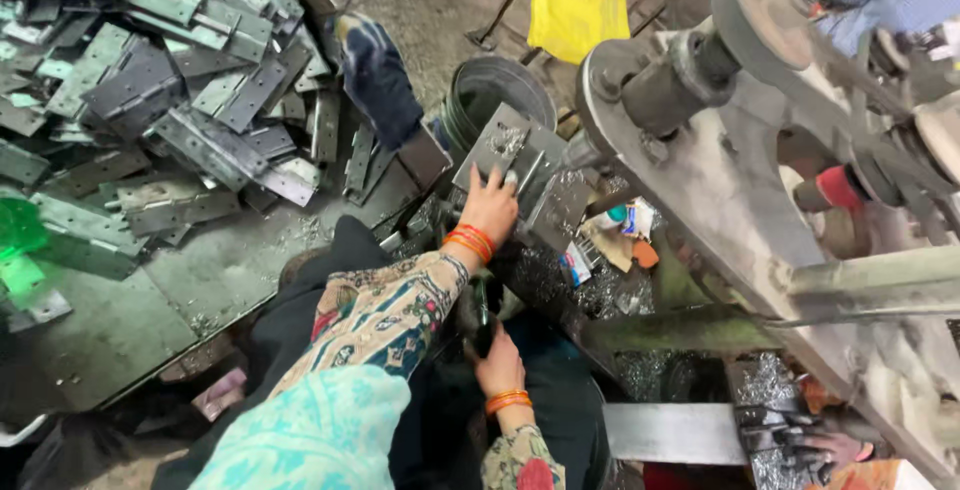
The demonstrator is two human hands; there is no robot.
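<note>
The big grey press machine (760, 180) filled my 3 o'clock side, its heavy wheel up toward 1 o'clock. At 10 o'clock lay a large heap of grey hinge plates (170, 80), spread across the floor and a flat metal sheet (110, 330); from the size of that heap I judged a good share of the plates already handled, though I could not tell worked pieces from blanks. A dark round bucket (495, 100) stood at 12 o'clock, with a yellow bag (572, 0) beyond it. Metal shavings littered the bench (610, 290) under the machine.

1 hinge plate (505, 150) sat at the machine's bed, just past my fingers, so this piece looked in hand and not yet finished.

My left hand (490, 212) lay flat and open, fingers (497, 178) spread, pressing on that plate's lower edge rather than closing round it. My right hand (497, 362), down at 6 o'clock, had its grip curled closed round a dark upright handle (482, 315). A gloved hand (785, 435) of another person rested at 4 o'clock.
</note>
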